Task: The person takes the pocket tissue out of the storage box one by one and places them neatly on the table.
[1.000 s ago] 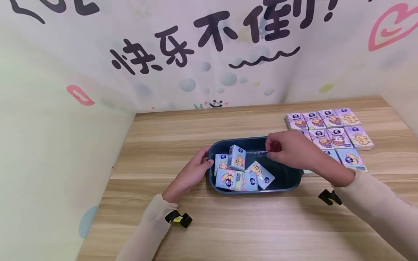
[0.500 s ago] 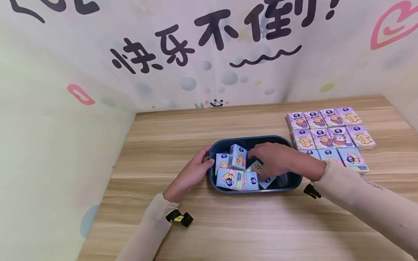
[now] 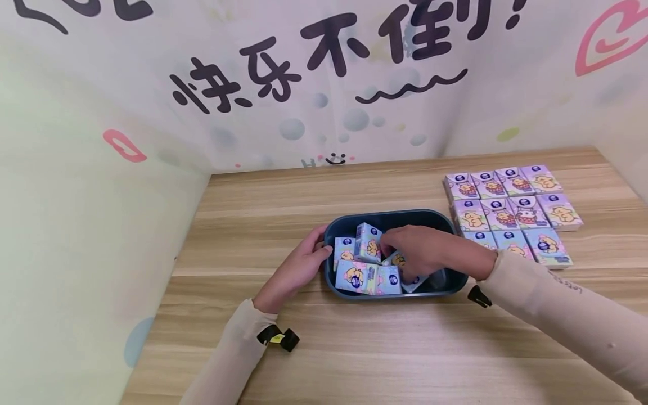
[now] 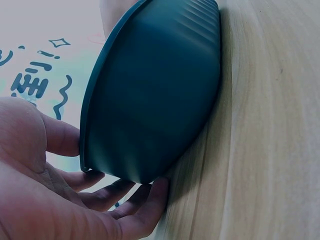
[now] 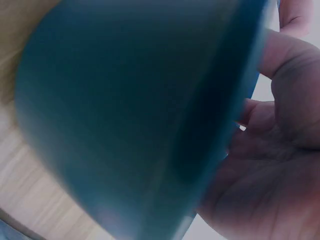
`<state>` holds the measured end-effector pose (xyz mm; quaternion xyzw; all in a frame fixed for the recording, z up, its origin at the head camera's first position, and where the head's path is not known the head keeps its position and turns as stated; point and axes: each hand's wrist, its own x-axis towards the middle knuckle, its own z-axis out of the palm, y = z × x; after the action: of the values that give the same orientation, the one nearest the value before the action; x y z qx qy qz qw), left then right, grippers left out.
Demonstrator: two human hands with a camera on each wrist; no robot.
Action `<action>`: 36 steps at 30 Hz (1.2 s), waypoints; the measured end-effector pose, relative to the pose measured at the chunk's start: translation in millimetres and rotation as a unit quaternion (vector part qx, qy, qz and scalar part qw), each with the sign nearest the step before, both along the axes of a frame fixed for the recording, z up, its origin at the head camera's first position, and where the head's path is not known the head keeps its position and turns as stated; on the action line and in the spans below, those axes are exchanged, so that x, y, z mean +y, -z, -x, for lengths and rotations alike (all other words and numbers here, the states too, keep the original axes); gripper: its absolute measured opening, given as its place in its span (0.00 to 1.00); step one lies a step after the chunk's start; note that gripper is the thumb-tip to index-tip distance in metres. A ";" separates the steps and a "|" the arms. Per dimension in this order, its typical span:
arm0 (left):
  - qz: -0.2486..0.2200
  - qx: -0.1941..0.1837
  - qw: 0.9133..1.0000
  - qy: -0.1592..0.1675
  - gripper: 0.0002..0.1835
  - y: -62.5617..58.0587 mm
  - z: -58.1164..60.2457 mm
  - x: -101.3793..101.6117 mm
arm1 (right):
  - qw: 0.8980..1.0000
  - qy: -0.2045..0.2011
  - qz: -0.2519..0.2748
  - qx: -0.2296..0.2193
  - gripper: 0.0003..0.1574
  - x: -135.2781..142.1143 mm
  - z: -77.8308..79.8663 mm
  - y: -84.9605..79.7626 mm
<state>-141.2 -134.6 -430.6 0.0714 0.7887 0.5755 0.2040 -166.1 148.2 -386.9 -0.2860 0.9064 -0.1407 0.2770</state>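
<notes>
A dark blue plastic bin (image 3: 448,293) holds several light-blue printed tissue packs (image 3: 352,277) in its left and middle part. My left hand (image 3: 304,264) holds the bin's left end, thumb at the rim. In the left wrist view, the fingers of my left hand (image 4: 65,190) curve along the bin's end wall (image 4: 150,100). My right hand (image 3: 420,250) reaches down inside, over a slanted tissue pack (image 3: 416,284) and right beside an upright-leaning tissue pack (image 3: 368,243). In the right wrist view, the bin wall (image 5: 115,110) hides its fingertips, so I cannot tell whether it grips a pack.
To the right of the bin, tissue packs lie flat in rows on the wooden table (image 3: 263,225): purple packs (image 3: 526,212) at the back, blue packs (image 3: 548,246) in front. A printed cloth backdrop (image 3: 283,129) rises behind the table's far edge.
My right hand has moved left and down from above the bin's right side into it, among the packs. The left hand and the bin have stayed in place.
</notes>
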 end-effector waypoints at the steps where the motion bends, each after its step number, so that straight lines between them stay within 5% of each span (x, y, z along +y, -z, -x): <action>1: -0.001 0.001 1.000 0.000 0.29 0.2 0.1 0.1 | 1.000 0.002 -0.003 -0.004 0.32 0.9 0.8 0.5; 30: -0.002 0.001 1.000 -0.001 0.29 0.2 0.2 0.2 | 0.999 0.029 0.024 -0.036 0.34 26.1 6.3 8.7; 36: 0.001 0.000 1.000 -0.002 0.29 1.3 0.5 -0.3 | 0.998 -0.007 0.057 -0.038 0.30 31.4 4.7 8.4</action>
<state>-141.7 -134.9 -431.9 0.0694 0.7896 0.5748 0.2032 -170.8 179.6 -395.3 -0.3023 0.8835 -0.2012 0.2958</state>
